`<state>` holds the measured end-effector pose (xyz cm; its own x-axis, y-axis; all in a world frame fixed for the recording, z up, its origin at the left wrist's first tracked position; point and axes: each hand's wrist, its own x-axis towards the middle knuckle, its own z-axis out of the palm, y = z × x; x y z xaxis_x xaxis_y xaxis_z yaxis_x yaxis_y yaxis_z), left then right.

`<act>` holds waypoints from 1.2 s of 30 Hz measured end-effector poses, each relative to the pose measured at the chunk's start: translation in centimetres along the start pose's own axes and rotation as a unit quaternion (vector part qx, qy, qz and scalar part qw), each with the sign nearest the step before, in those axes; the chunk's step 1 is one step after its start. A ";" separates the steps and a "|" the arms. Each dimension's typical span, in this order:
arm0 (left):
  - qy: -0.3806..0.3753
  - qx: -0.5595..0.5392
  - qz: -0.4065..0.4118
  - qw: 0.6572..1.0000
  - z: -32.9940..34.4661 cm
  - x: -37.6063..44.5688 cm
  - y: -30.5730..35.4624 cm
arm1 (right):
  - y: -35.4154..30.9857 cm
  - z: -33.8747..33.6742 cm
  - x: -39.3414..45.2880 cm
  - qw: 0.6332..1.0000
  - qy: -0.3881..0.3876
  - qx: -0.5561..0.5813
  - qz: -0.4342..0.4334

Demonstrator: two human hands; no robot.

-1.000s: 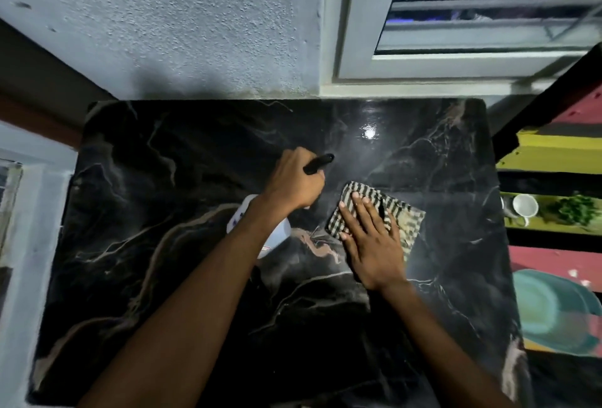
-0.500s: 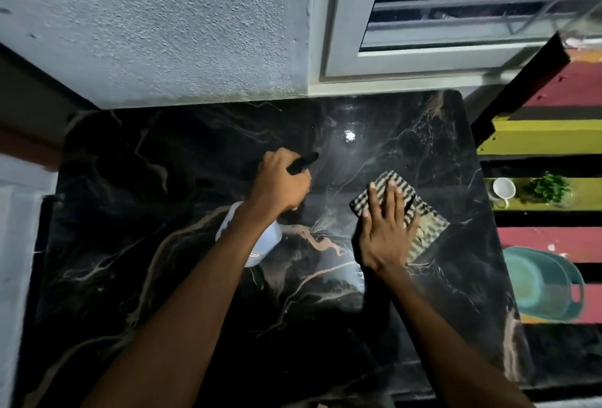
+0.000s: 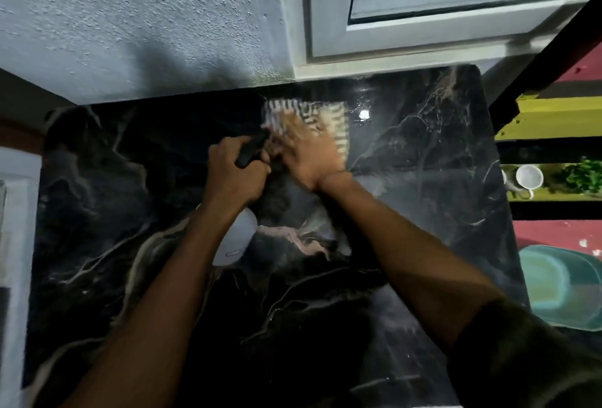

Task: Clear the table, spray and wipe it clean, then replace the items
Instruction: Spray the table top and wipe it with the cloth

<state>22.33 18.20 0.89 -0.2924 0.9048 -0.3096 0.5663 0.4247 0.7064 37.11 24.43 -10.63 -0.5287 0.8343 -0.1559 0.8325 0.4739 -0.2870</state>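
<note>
Surface: black marbled table [image 3: 423, 153], glossy, set against a rough white wall [image 3: 130, 17] with a window frame [image 3: 325, 17] above its far edge; no items are seen on it besides the cleaning things.
Cloth: a checked cloth [image 3: 329, 114] is laid flat near the far edge, about mid-width, close to the wall; its outline is smeared by motion blur.
Right hand: the right hand [image 3: 309, 153] is spread palm-down on the near part of the cloth, fingers splayed and blurred; a fast wiping stroke is judged to be under way.
Left hand: the left hand [image 3: 234, 173] is wrapped around the black head of the spray bottle [image 3: 239, 238], which is held above the table centre; whether the trigger is squeezed cannot be told.
Spacing: the two hands are almost touching, the black nozzle lying just beside the right hand's fingers.
Cleared items: a white cup [image 3: 529, 176], a green plant [image 3: 583, 176] and a teal basin [image 3: 553, 290] are seen beyond the right edge.
Risk 1: the nozzle may be struck by the sweeping hand, cause being the close spacing.
Risk 2: spray may be put on the hand or the wall, not the table, if the trigger is pulled now.
Risk 3: the strip along the wall may be missed, or knuckles scraped, cause being the cloth's closeness to the wall.
Risk 4: the near half appears unwiped; streaks may be left if it dries first.
</note>
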 end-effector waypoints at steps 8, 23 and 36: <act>-0.036 -0.030 0.014 0.999 4.5 -0.9 2.9 | 18.6 -5.1 -8.3 0.933 0.057 0.038 0.353; -0.001 0.016 -0.001 1.000 4.1 0.1 4.5 | 0.9 -1.2 2.3 0.997 -0.032 -0.032 -0.067; -0.069 -0.002 0.024 0.997 10.2 -1.6 8.1 | 23.0 -5.5 -9.4 0.971 0.050 0.010 0.234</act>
<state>35.24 20.57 0.63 -0.1558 0.9197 -0.3603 0.5741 0.3811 0.7247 62.12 29.07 -10.55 -0.0741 0.9804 -0.1823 0.9736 0.0316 -0.2259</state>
